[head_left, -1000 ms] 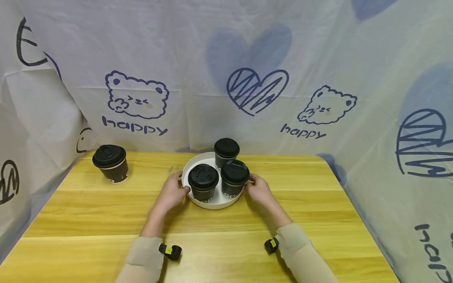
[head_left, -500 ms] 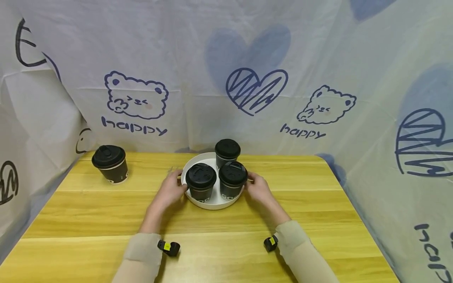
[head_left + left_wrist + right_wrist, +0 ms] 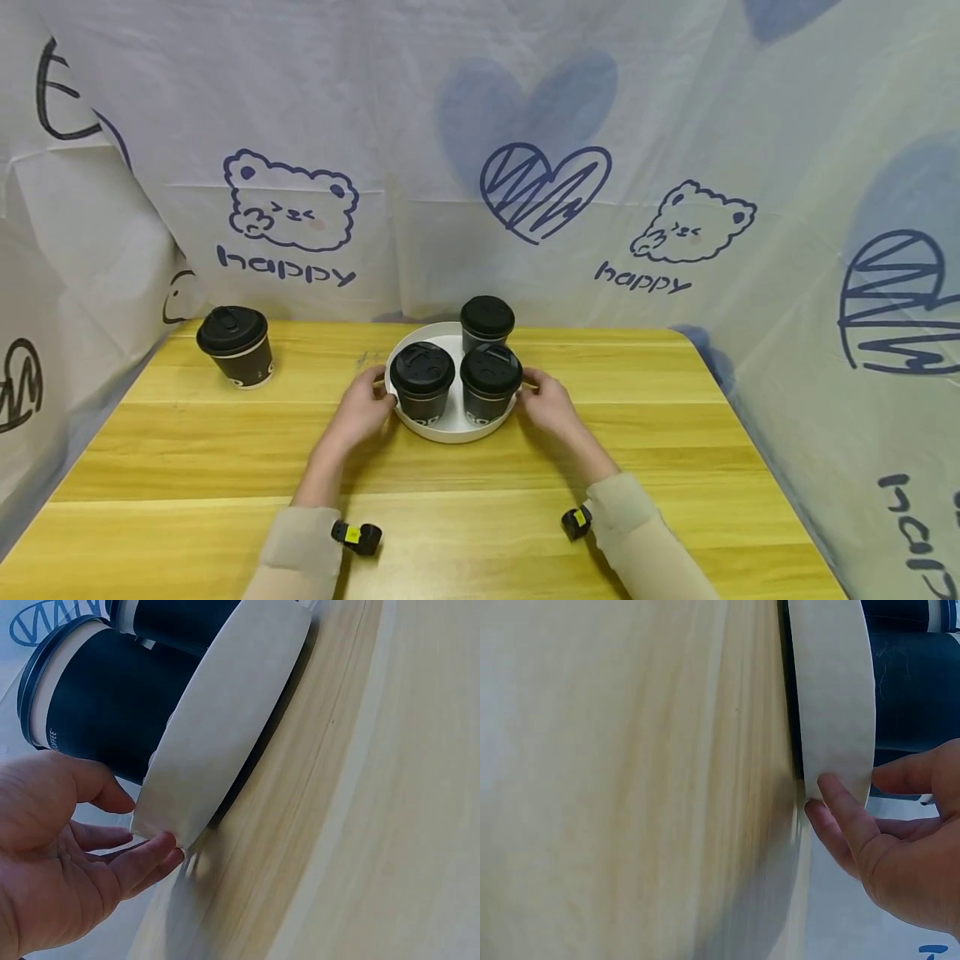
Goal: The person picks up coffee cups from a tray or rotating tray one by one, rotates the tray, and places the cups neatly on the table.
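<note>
Three black paper cups with black lids stand upright on a round white tray [image 3: 454, 434] in the head view. Two are at the front, a left cup [image 3: 422, 383] and a right cup [image 3: 491, 385]; the rear cup [image 3: 487, 321] is partly covered by the right one. My left hand [image 3: 362, 408] holds the tray's left edge, thumb at the rim and fingertips low on the side wall [image 3: 225, 712]. On the opposite edge, my right hand [image 3: 549, 404] grips the tray the same way, as the right wrist view also shows. A dark shadow gap runs under the tray wall.
A fourth black lidded cup [image 3: 238, 350] stands alone at the table's back left. The wooden table [image 3: 465, 517] ends at the back against a hanging white cloth [image 3: 420, 125] with blue drawings. Cloth also hangs along the left and right sides.
The tray has turned a little clockwise seen from above: the front cups have shifted left and the rear cup right. Both hands have stayed at its edges.
</note>
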`<state>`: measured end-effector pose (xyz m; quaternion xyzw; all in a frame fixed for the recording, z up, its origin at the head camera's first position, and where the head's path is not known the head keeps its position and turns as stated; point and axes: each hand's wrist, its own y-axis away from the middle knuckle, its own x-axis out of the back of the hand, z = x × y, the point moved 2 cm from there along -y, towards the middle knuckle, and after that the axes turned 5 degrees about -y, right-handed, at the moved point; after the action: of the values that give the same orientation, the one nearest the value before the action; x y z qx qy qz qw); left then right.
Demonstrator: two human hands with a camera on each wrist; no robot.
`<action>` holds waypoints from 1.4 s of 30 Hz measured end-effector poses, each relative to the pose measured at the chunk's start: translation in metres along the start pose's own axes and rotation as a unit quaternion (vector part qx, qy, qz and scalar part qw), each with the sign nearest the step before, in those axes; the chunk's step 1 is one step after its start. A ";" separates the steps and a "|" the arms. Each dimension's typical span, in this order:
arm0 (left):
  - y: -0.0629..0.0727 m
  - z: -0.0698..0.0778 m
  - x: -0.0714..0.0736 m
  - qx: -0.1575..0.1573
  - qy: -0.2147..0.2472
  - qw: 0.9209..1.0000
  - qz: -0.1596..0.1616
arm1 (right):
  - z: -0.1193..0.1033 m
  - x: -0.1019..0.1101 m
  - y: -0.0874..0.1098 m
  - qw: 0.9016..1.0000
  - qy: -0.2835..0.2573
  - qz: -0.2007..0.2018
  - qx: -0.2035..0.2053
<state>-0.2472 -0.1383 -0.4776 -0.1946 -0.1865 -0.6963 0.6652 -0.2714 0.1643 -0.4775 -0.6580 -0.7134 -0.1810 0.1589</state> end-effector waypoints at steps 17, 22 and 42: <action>-0.001 -0.005 0.002 -0.005 0.073 0.997 -0.011 | 0.001 0.001 0.000 1.000 -0.026 0.010 0.006; -0.006 -0.005 0.006 0.004 0.035 0.999 -0.012 | 0.001 0.000 -0.005 0.999 -0.046 0.006 0.001; -0.010 -0.009 0.008 0.021 0.035 0.999 -0.017 | 0.002 0.000 -0.007 1.000 -0.025 -0.004 0.004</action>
<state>-0.2575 -0.1491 -0.4811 -0.1531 -0.1806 -0.7098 0.6634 -0.2781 0.1649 -0.4791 -0.6593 -0.7202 -0.1623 0.1427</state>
